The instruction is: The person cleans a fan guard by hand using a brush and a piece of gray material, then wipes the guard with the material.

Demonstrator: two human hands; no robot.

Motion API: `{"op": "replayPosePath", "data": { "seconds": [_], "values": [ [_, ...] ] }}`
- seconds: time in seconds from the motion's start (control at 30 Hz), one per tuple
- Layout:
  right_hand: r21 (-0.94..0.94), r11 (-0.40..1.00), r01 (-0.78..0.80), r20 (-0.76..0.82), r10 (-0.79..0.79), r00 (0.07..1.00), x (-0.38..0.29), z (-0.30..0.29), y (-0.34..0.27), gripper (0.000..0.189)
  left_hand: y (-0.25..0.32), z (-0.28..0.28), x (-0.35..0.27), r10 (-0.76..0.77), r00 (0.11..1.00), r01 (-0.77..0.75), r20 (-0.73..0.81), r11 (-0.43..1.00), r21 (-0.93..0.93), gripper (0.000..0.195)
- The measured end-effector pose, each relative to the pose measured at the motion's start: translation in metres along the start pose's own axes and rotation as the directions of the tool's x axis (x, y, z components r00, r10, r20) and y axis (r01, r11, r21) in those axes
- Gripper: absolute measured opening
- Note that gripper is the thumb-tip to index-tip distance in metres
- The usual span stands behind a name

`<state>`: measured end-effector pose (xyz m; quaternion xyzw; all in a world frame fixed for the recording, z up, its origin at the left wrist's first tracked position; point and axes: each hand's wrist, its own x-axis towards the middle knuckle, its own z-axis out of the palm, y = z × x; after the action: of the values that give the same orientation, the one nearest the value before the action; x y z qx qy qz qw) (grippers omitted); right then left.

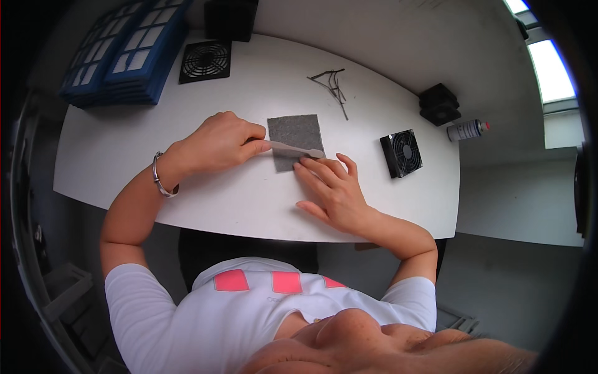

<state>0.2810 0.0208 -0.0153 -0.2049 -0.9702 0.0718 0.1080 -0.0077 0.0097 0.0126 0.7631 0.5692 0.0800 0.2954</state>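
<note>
My left hand (219, 142) pinches one end of a thin, whitish strip (292, 148) between thumb and forefinger. The strip slants across a square grey felt-like pad (295, 128) that lies flat on the white table (224, 201). Its rounded far end reaches the pad's right edge. Whether it is stuck to the pad there, I cannot tell. Fingertips of my right hand (334, 191) rest at the pad's lower right edge, just below the strip, with the fingers spread and the thumb apart. These fingers partly cover the pad's lower right corner.
Blue-framed filter panels (135, 56) are stacked at the back left, beside a black fan guard (205, 61) and a black box (231, 18). Thin dark wires (334, 89) lie behind the pad. To the right are a black fan (404, 154), black fan-like units (439, 104) and a spray can (467, 131).
</note>
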Motion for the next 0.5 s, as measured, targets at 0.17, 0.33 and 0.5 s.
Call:
{"op": "replayPosePath", "data": {
  "seconds": [0.17,0.33,0.5],
  "values": [
    [0.033,0.999,0.009,-0.007,-0.009,1.000,0.002,-0.001,-0.001,0.063,-0.025,0.015,0.015,0.021,0.934,0.006,-0.356,0.997,0.074,0.029],
    [0.033,0.999,0.001,-0.004,-0.001,1.000,0.001,0.001,0.001,0.064,-0.030,0.005,0.024,-0.121,0.874,0.116,-0.471,0.992,-0.040,0.030],
    [-0.006,1.000,0.000,-0.009,0.000,1.000,0.001,0.000,-0.003,0.063,-0.004,0.015,0.003,0.057,0.975,-0.057,-0.214,0.998,0.002,0.029]
  ]
}}
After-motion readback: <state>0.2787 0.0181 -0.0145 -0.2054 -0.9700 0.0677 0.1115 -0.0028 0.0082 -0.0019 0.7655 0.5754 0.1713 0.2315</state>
